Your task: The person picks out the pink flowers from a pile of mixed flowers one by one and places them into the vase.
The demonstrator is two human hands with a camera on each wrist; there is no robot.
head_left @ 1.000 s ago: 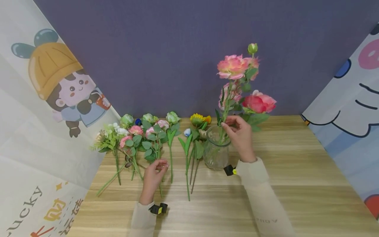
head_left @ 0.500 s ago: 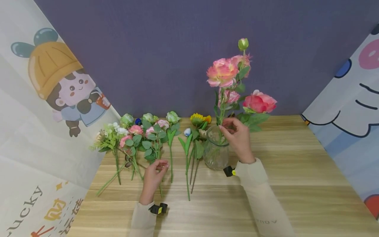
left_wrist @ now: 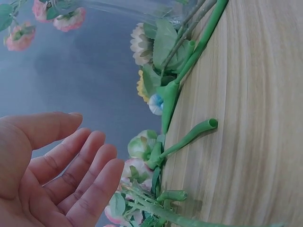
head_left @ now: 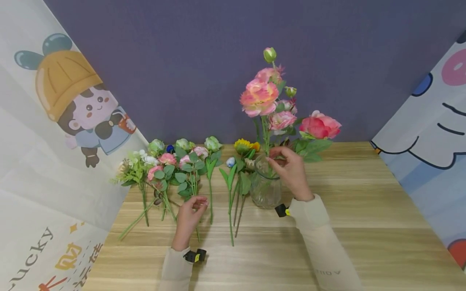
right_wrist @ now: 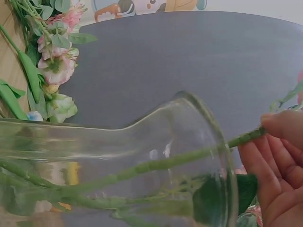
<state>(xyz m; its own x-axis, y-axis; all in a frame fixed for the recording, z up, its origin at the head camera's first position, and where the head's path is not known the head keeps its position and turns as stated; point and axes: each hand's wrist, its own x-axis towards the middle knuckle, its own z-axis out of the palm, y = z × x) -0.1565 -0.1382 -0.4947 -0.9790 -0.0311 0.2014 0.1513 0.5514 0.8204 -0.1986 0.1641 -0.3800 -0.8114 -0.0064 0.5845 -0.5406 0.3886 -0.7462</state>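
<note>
From the head camera I see my right hand (head_left: pixel 291 171) at the glass jar (head_left: pixel 265 196), by the mouth at about two o'clock. Its fingers pinch the green stem (head_left: pixel 266 139) of a peach-pink flower (head_left: pixel 259 97). That flower stands up at twelve o'clock, tipped a bit toward eleven. A red-pink flower (head_left: pixel 320 124) leans out between one and two. My left hand (head_left: pixel 190 220) is at eight o'clock, fingers loosely bent, with nothing in them. Loose flowers (head_left: pixel 187 168) lie on the tabletop (head_left: pixel 364 234) at nine. The flower's head is big, so I think it could swing. I'd hold the stem low, near the glass, and turn it slowly.

In the left wrist view, the thumb and fingers sit at eight o'clock with a wide gap between them. The jar is up at twelve. I guess this hand could hold the jar if it wobbles.

The right wrist view is sideways, so the jar's mouth points to three o'clock. My thumb and fingers squeeze the stem just outside the rim; I can't tell if they touch the glass. The stem goes in beside other stems, and I can't see where it ends. A dark green leaf (right_wrist: pixel 247 191) sits by the rim near four o'clock. I'd watch it doesn't snag, rest the stem on the rim, then let go softly.
</note>
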